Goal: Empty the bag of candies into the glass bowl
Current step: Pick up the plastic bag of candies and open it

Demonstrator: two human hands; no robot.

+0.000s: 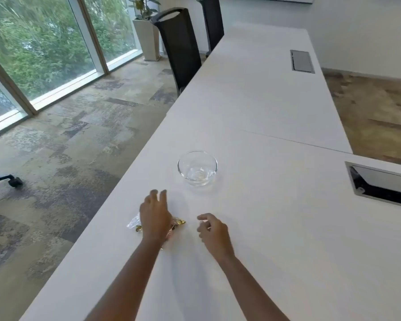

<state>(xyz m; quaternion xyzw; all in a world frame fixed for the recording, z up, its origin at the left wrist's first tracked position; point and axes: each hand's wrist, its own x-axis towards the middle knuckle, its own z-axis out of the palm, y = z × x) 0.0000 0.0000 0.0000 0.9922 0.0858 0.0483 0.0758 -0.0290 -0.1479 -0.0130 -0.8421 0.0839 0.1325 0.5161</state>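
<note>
Bag (134, 223) of gold-wrapped candies (180, 221) lies flat on the white worktop (276, 228), near its left edge, largely hidden beneath the left hand (155, 218). That hand hovers over or rests on the bag, palm down, fingers spread and pointing toward 12 o'clock; its grip looks released, with nothing yet pinched, though contact underneath cannot be seen. The right hand (212, 230), at 3 o'clock from the bag and apart from it, is loosely curled and grasps nothing. The bowl (197, 168), clear glass and empty, stands upright at about 1 o'clock from the bag, a short reach away.

Nothing has been poured, so the risks all lie ahead. The bag sits close to the worktop's edge at 9 o'clock; a careless sweep could push it, or loose candies, off onto the carpet (63, 144). Whether the bag is open or sealed cannot be told, and lifting it mouth-down would likely spill candies short of the bowl. The thin, crinkled plastic may slip or fold in a one-handed hold. The bowl is light-looking and smooth, so a knock from a hand could slide it, and candies dropped from height may bounce out over its rim.
</note>
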